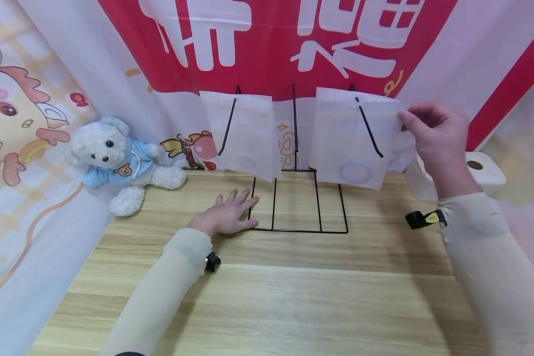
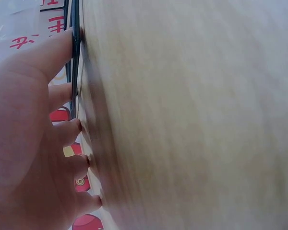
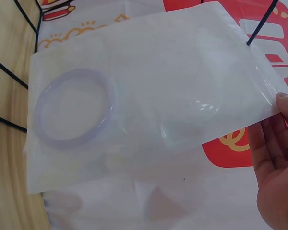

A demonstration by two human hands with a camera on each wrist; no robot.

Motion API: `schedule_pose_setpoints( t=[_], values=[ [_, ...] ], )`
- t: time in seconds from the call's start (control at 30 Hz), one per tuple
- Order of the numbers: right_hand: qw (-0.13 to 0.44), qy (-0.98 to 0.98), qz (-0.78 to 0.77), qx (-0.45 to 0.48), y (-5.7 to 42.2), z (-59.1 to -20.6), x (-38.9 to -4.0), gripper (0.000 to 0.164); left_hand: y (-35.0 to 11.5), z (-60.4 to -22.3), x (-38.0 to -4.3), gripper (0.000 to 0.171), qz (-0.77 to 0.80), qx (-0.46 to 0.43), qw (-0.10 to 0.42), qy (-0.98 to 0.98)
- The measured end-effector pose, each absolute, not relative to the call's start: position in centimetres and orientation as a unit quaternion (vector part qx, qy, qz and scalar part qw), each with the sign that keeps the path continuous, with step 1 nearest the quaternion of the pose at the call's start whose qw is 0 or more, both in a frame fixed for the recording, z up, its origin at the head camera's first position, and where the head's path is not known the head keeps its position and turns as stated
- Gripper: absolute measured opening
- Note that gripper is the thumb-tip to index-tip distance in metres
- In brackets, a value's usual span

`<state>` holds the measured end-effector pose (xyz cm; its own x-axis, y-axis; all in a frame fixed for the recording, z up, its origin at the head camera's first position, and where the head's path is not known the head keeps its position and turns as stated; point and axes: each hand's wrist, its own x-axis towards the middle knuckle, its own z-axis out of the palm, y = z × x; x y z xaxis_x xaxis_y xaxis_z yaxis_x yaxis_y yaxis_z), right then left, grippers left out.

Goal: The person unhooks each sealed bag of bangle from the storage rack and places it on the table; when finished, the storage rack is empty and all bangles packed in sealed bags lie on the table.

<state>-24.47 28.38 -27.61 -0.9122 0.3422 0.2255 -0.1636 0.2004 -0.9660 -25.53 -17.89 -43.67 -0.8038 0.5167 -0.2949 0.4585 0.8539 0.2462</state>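
Bright and even in my head view, dimmer at the left wrist.
I see a pale sheen on the worktop (image 1: 302, 296), well in from its left edge, and soft shadows beside each sleeve (image 1: 160, 291). My left wrist view is hazy, the worktop's grain blurred, with a darker shadow beside the left hand (image 2: 19, 124). In the right wrist view, small white glints dot the bag (image 3: 149, 110).

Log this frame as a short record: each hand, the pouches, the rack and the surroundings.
Left hand: fingers spread, at the left side of the wire rack
Right hand: pinches the right pouch near its upper outer corner
Right pouch: on a prong, pale purple ring showing through
Left pouch: on another prong
Rack: black, base on the wooden tabletop
Surroundings: plush bear at left
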Motion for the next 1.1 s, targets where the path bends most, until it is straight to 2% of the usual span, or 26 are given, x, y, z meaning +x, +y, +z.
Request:
schedule_pose_setpoints(
  t=[0.17,0.3,0.57,0.9,1.1],
  values=[
    [0.205,-0.744,0.634,-0.041,28.5,-27.7,-24.2,0.051,-18.2,-44.2,-25.9,0.085,0.098,0.263,0.179,0.943],
    [0.206,-0.743,0.636,-0.029,28.5,-28.0,-23.9,0.052,-18.9,-46.3,-27.2,0.091,0.110,0.267,0.171,0.942],
    [0.203,-0.739,0.641,-0.033,28.5,-28.0,-23.1,0.051,-18.9,-46.4,-27.2,0.091,0.110,0.270,0.166,0.942],
    [0.216,-0.710,0.670,-0.012,28.6,-28.3,-22.2,0.043,-18.0,-43.7,-25.6,0.083,0.092,0.260,0.182,0.944],
    [0.223,-0.708,0.670,-0.002,28.5,-28.7,-21.5,0.040,-17.8,-43.6,-25.5,0.081,0.079,0.262,0.177,0.946]
  ],
)
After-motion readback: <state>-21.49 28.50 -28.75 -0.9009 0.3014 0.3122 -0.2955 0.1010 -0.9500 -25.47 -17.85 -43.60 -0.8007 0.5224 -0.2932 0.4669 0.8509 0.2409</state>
